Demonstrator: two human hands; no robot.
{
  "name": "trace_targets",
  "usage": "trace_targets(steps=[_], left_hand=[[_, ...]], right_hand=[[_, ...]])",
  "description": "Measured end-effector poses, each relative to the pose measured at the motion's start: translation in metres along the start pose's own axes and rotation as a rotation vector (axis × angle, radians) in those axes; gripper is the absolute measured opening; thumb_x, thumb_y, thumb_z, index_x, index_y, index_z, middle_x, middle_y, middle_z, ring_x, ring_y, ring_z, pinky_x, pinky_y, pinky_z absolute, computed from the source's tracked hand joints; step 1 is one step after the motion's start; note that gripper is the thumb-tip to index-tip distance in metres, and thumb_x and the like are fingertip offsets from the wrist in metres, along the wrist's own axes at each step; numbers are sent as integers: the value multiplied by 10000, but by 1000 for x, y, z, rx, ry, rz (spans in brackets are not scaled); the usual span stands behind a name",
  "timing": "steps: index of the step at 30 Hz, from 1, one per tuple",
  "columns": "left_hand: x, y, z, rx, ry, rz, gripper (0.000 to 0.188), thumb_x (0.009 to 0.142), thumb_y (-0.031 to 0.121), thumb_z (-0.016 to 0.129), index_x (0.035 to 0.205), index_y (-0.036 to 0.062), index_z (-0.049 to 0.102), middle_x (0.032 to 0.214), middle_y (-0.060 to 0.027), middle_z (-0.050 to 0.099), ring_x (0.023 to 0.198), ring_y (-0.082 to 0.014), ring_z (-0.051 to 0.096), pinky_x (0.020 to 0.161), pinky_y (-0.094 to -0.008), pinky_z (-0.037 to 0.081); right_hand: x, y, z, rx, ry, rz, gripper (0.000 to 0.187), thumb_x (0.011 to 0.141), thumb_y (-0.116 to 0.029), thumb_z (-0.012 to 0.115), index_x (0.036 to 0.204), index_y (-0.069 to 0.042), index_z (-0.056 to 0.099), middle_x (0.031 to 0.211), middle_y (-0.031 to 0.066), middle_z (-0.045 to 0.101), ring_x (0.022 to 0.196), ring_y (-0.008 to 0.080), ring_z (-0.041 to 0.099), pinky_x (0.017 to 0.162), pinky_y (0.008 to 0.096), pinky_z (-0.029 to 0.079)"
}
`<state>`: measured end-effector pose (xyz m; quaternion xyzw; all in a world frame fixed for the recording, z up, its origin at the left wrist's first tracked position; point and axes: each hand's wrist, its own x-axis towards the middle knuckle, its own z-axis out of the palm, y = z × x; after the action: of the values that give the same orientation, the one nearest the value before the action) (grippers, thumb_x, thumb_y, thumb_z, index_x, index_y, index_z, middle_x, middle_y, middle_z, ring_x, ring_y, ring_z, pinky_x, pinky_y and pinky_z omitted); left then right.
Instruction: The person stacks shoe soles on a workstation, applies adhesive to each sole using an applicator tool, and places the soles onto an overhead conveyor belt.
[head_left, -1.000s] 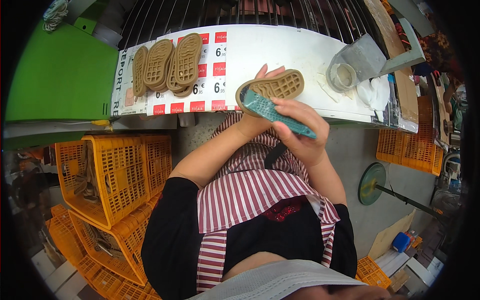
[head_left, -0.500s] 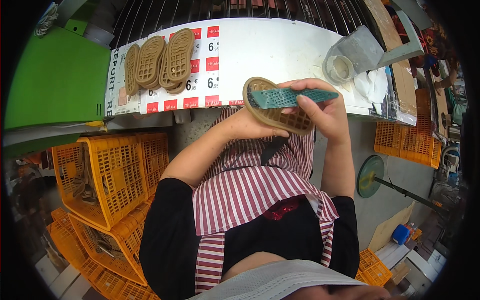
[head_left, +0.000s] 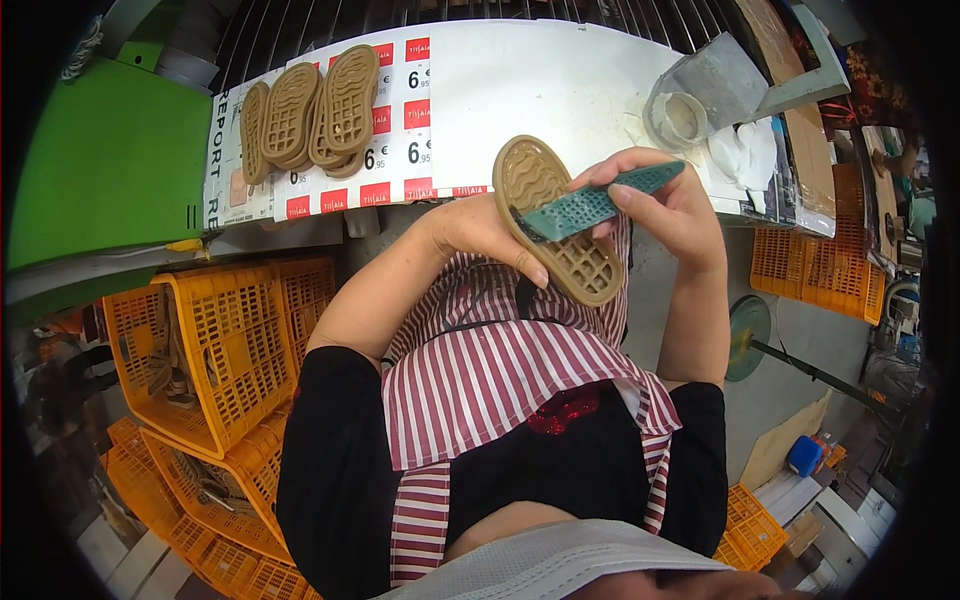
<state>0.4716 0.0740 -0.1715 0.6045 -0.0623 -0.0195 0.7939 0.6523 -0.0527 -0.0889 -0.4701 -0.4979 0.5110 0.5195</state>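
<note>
My left hand (head_left: 482,228) grips a tan shoe sole (head_left: 532,172) by its left edge, thumb across the front. The sole is tilted, its wavy and grid-patterned recessed face toward me. In my right hand (head_left: 662,208) is a green, flat, dimpled brush (head_left: 580,212), pinched between thumb and fingers. Its dark end meets the sole's inner left rim near the middle. At the table's left, more tan soles (head_left: 290,120) lie in overlapping stacks with their grid sides up.
On the white table (head_left: 540,80), a cloudy tub (head_left: 678,118) lies at the right beside crumpled white cloth (head_left: 738,160). A green panel (head_left: 100,160) stands at the left. Orange crates (head_left: 240,350) are stacked at my left, and another crate (head_left: 815,265) is at the right.
The sole has turned more upright, showing more of its face. The brush has tilted, its dark end moving down and right along the sole's left rim.
</note>
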Motion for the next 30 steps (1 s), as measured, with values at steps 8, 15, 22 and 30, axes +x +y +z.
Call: trace_targets(steps=[8, 15, 22, 30], left_hand=[[6, -2, -7, -259, 82, 134, 738, 737, 186, 737, 1327, -37, 353, 1207, -184, 542, 1111, -246, 543, 944, -355, 442], [15, -3, 4, -675, 256, 238, 580, 969, 459, 122, 1383, 72, 247, 1250, -147, 467, 1153, -254, 499, 903, -424, 491], [21, -8, 6, -629, 578, 238, 622, 966, 487, 89, 1274, 53, 413, 1078, -138, 569, 907, -201, 602, 668, -301, 530], [18, -2, 6, -587, 691, 156, 594, 973, 468, 128, 1253, 41, 431, 1065, -139, 577, 873, -195, 614, 628, -294, 529]], right_hand=[[-11, -2, 1, 88, 210, -37, 190, 881, -96, 515, 1008, 40, 549, 998, 216, 623, 713, 147, 642, 628, 233, 538], [7, 23, 24, 175, 519, -137, 188, 896, -54, 492, 1028, 75, 530, 1000, 186, 630, 725, 160, 642, 650, 240, 520], [10, 32, 47, 127, 596, -152, 189, 906, -66, 477, 1027, 68, 531, 1015, 212, 615, 723, 174, 632, 655, 255, 514], [5, 25, 37, 118, 422, -50, 188, 900, -54, 489, 1036, 67, 533, 999, 163, 635, 733, 135, 633, 665, 230, 519]])
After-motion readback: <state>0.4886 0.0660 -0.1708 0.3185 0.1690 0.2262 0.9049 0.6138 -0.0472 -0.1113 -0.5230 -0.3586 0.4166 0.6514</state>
